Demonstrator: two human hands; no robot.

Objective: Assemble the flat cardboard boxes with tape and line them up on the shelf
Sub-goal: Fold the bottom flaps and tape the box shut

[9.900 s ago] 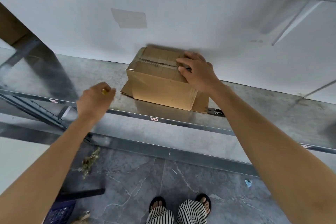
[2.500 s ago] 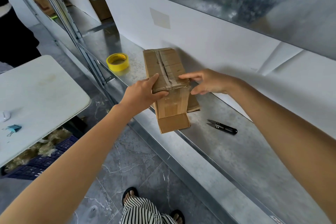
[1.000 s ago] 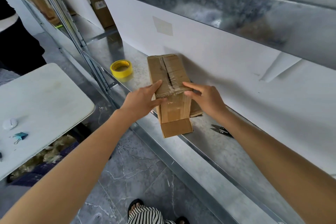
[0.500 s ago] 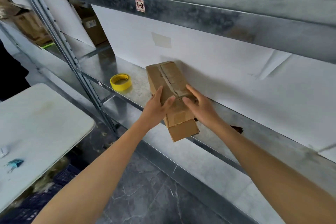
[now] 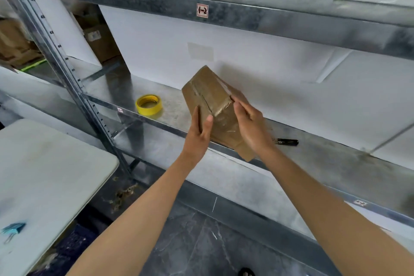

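Forearms (image 5: 156, 208) bare; dark footwear (image 5: 246, 272) at lower edge

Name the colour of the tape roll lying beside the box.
Yellow tape roll, clearest in the head view.

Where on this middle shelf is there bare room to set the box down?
The widest bare stretch of the shelf runs right of the black snips. A shorter patch lies between the upright post and the yellow tape roll. Crowded: the middle, where the left hand and right hand hold the box beside the snips.
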